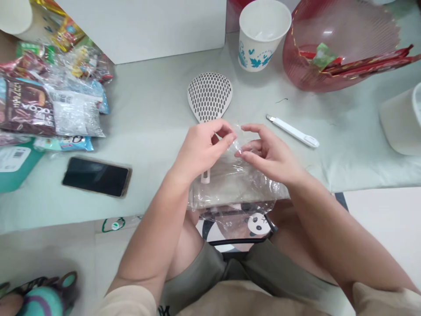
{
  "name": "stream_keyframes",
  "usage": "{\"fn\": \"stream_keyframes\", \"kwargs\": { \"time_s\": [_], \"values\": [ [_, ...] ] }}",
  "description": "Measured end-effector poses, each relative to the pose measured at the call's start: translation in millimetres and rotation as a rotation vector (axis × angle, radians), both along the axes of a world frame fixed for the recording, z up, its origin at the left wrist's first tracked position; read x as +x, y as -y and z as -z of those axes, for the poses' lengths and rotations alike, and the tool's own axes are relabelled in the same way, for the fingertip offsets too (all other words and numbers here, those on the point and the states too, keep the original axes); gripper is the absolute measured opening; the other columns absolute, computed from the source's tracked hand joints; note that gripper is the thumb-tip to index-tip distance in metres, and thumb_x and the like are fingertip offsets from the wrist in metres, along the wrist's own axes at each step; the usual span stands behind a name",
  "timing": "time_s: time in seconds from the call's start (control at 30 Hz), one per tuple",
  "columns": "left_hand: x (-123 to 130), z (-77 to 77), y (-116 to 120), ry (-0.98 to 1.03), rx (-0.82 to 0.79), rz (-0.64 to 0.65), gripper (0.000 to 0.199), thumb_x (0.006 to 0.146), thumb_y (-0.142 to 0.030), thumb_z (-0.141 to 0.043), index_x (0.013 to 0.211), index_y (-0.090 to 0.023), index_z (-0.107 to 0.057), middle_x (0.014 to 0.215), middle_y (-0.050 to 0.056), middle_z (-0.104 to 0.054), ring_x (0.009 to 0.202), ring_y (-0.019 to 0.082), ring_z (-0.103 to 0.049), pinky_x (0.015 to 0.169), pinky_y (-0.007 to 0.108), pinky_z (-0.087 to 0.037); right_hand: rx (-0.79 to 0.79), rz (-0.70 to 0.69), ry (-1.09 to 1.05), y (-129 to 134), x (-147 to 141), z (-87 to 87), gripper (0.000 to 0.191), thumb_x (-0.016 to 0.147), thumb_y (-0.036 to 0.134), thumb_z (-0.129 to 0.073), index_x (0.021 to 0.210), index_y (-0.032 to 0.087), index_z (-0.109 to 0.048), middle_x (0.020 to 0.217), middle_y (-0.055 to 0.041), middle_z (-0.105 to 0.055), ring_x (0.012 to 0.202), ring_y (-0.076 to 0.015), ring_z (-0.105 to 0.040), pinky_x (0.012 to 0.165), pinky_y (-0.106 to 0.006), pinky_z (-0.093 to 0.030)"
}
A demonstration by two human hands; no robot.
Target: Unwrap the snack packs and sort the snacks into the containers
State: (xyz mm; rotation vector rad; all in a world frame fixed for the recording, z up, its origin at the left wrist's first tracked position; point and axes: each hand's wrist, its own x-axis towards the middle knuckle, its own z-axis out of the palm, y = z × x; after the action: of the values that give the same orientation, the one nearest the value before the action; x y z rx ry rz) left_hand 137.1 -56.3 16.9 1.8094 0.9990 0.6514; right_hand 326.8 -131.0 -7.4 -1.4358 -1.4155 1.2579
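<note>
A crumpled clear plastic bag (237,175) spreads over the table's front edge and hangs down past it. My left hand (205,142) pinches the bag's upper end between thumb and fingertips. Beside it, my right hand (268,151) has its fingers curved and apart at the same piece of film; whether they grip it I cannot make out. Under my left hand lies a pale skimmer (210,94) with an oval-holed head; its handle is partly covered by the hand, and the end shows below. To the right of my right hand rests a white utility knife (292,131).
A paper cup (261,41) and a pink glass bowl (345,39) with red packets stand at the back right. A white container (403,118) is at the right edge. Snack packets (52,103) pile up on the left, with a phone (97,176) nearer me. A white box (148,26) stands behind.
</note>
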Motion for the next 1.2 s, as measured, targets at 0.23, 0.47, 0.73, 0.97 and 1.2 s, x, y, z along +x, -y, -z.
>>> {"fn": "stream_keyframes", "kwargs": {
  "time_s": [0.23,0.47,0.73,0.97,1.2],
  "values": [
    [-10,-0.1,-13,0.039,-0.004,-0.153,0.014,0.092,-0.03,-0.066,0.083,-0.02,-0.07,0.074,0.001,-0.07,0.072,0.015,-0.064,0.068,0.027,-0.052,-0.048,0.129,0.203,-3,-3,-7.4,0.039,0.096,0.051,-0.055,0.082,0.019,-0.072,0.058,-0.0008,-0.068,0.05,-0.0128,-0.054,0.052,-0.027,-0.039],
    [-14,4.7,-15,0.085,-0.208,-0.124,0.028,0.085,-0.046,-0.078,0.09,-0.021,-0.068,0.083,0.003,-0.071,0.087,0.019,-0.07,0.077,0.031,-0.056,-0.009,0.267,0.121,-3,-4,-8.7,0.041,0.096,0.056,-0.059,0.078,0.02,-0.069,0.051,0.0018,-0.059,0.045,-0.0111,-0.047,0.049,-0.027,-0.036],
    [-24,-3.9,-21,0.11,-0.205,-0.216,0.019,0.088,-0.03,-0.072,0.072,-0.02,-0.07,0.058,-0.002,-0.057,0.042,0.006,-0.038,0.041,0.025,-0.029,0.016,0.434,0.075,-4,5,-11.3,0.041,0.095,0.058,-0.061,0.074,0.022,-0.064,0.049,0.003,-0.051,0.044,-0.0106,-0.04,0.047,-0.028,-0.033],
    [-47,-1.2,-34,0.239,-0.341,-0.4,0.044,0.084,-0.065,-0.073,0.083,-0.02,-0.07,0.071,0.002,-0.07,0.064,0.012,-0.064,0.058,0.026,-0.048,0.06,0.661,-0.096,-13,22,6.5,0.045,0.094,0.066,-0.055,0.077,0.024,-0.056,0.053,0.0046,-0.042,0.043,-0.0101,-0.036,0.042,-0.026,-0.027],
    [-48,-5.4,-30,0.266,-0.549,-0.255,0.053,0.063,-0.059,-0.089,0.095,-0.023,-0.068,0.083,0.003,-0.074,0.082,0.02,-0.073,0.071,0.032,-0.055,0.15,0.621,-0.1,-23,50,37.5,0.06,0.088,0.084,-0.046,0.085,0.025,-0.054,0.066,-0.0002,-0.053,0.054,-0.0151,-0.056,0.044,-0.027,-0.036]
  ]
}}
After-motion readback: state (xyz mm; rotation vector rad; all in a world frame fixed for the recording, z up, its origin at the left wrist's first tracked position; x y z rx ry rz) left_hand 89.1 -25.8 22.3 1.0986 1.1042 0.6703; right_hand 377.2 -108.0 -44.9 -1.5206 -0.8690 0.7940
